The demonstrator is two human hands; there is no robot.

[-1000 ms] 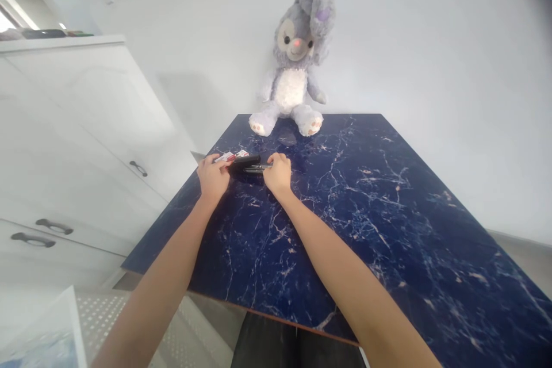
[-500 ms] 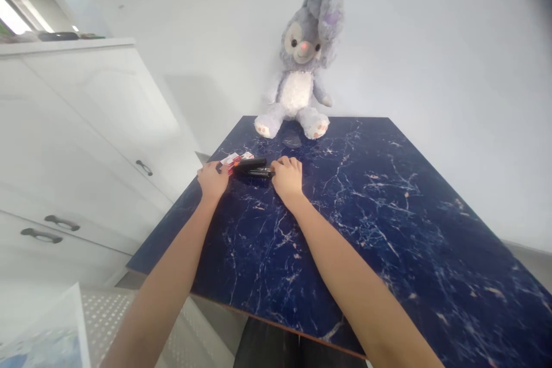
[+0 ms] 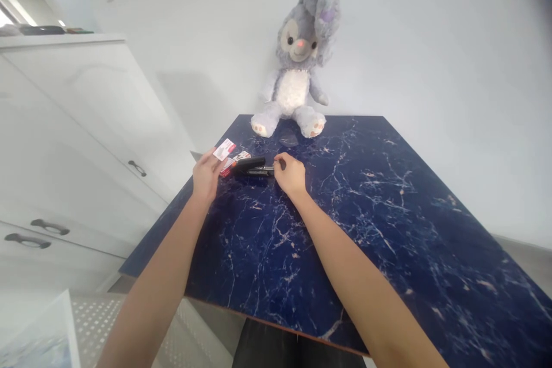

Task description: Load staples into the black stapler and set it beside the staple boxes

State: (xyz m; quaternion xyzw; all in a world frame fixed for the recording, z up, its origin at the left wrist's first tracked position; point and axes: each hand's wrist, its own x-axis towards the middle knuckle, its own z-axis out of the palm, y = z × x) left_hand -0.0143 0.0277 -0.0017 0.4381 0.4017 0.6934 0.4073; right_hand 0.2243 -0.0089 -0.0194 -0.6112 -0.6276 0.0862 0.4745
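Observation:
A black stapler (image 3: 254, 167) lies on the dark blue marble table (image 3: 345, 213), near its far left edge. My left hand (image 3: 206, 173) is raised a little above the table and pinches a small white and red box (image 3: 225, 149). Another small red and white box (image 3: 235, 159) lies on the table just left of the stapler. My right hand (image 3: 292, 175) rests on the table at the stapler's right end, its fingers curled and pinched at the metal tip.
A grey and white plush rabbit (image 3: 298, 63) sits at the table's far edge against the white wall. A white cabinet with dark handles (image 3: 64, 144) stands to the left. A framed picture (image 3: 38, 339) shows at the bottom left.
My left hand has lifted off the table, taking one small box up with it. My right hand has shifted slightly right along the stapler's end.

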